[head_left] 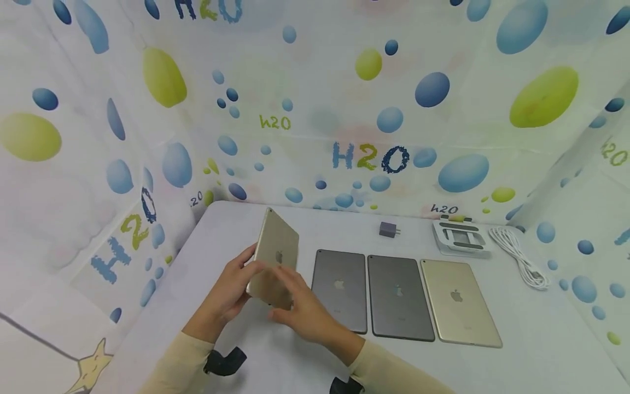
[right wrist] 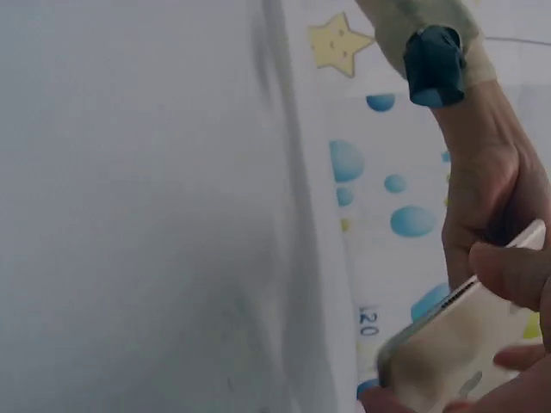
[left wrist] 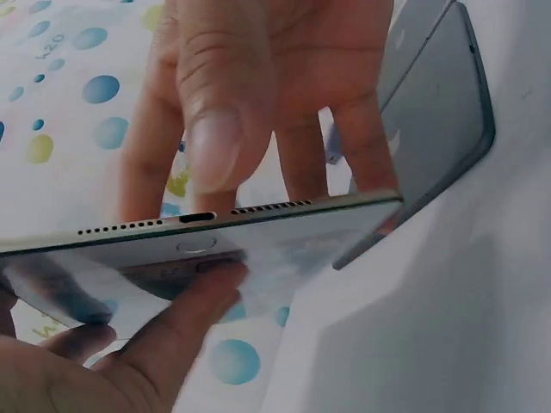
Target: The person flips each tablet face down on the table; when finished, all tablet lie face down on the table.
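Observation:
A gold tablet point(head_left: 279, 235) is held tilted up above the left part of the table, its back with the apple logo facing right. My left hand point(head_left: 227, 290) grips its left edge, and in the left wrist view the thumb lies on the glossy screen point(left wrist: 284, 254). The charging port and speaker holes show along the tablet's near edge. My right hand point(head_left: 310, 314) has its extended fingers against the tablet's back. Part of the tablet's back point(right wrist: 439, 353) and my left hand point(right wrist: 482, 189) appear in the right wrist view.
To the right lie a grey tablet point(head_left: 339, 293), a darker grey tablet point(head_left: 401, 301) and another gold tablet point(head_left: 462, 306), all backs up. Behind them are a dark charger plug point(head_left: 388, 229), a white folding stand point(head_left: 461, 238) and a coiled white cable point(head_left: 521, 260). Patterned curtains point(head_left: 315, 109) surround the table.

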The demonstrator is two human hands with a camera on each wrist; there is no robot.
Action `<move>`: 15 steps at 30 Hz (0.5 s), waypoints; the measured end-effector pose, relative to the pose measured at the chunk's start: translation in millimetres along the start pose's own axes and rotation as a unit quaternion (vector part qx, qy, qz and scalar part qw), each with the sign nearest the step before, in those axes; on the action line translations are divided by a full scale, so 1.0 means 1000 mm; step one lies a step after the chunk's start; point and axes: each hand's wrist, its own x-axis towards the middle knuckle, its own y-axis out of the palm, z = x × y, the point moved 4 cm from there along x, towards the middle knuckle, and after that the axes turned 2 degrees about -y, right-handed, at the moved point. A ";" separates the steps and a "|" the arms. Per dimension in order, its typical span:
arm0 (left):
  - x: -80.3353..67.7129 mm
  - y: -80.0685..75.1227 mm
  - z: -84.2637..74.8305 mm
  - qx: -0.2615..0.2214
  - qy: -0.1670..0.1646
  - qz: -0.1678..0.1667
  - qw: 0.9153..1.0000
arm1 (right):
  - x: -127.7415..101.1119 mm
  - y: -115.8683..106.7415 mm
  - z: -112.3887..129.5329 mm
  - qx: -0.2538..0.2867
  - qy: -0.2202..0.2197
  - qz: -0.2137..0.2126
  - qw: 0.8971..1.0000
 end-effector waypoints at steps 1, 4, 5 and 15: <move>0.001 -0.002 0.000 -0.019 0.000 -0.008 1.000 | -0.001 -0.003 -0.002 -0.014 0.006 -0.017 1.000; 0.004 -0.007 0.003 -0.070 0.000 -0.033 0.997 | -0.002 -0.013 -0.010 0.000 0.036 -0.052 0.998; 0.005 -0.009 0.005 -0.083 0.001 -0.037 0.996 | -0.002 -0.016 -0.013 0.018 0.050 -0.059 0.997; 0.011 -0.024 0.016 -0.105 -0.005 -0.070 0.992 | -0.003 -0.032 -0.026 0.024 0.087 -0.064 0.994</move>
